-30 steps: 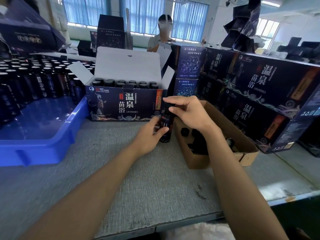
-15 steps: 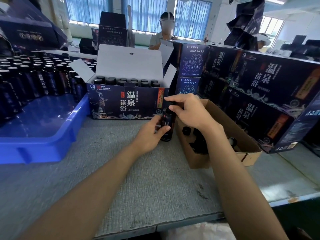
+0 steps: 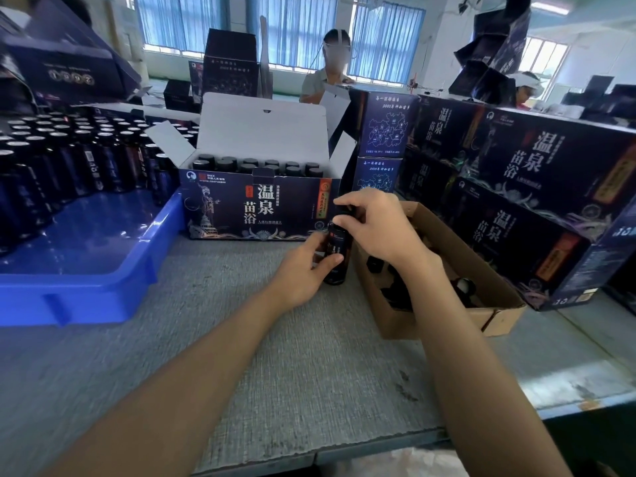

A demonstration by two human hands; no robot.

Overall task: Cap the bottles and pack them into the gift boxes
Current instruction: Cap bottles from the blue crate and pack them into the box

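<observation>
My left hand (image 3: 303, 273) grips the bottle (image 3: 339, 251) by its body, with the fingers (image 3: 328, 262) curled around the label. The bottle is dark and round, and it stands upright on the surface (image 3: 275, 356), between the open gift box (image 3: 254, 210) and the cardboard box (image 3: 444, 318). My right hand (image 3: 377, 225) is over the top of the bottle, and its bent fingers pinch around the neck. The cap is hidden under them, so I cannot tell how it sits.

The open gift box is of dark blue printed card, white inside, with its lid flap upright. In it stand rows of capped bottles (image 3: 256, 165) with round black tops. The cardboard box is low, brown and plain, and it holds loose caps (image 3: 373, 264), black and small. At my left the tray (image 3: 86, 294), of smooth, shiny blue plastic, holds many upright bottles (image 3: 69, 156) whose tops look silvery. At my right the closed gift boxes (image 3: 537, 191) lie stacked just behind the cardboard box. The surface is grey with a rough woven texture and some dark marks.
</observation>
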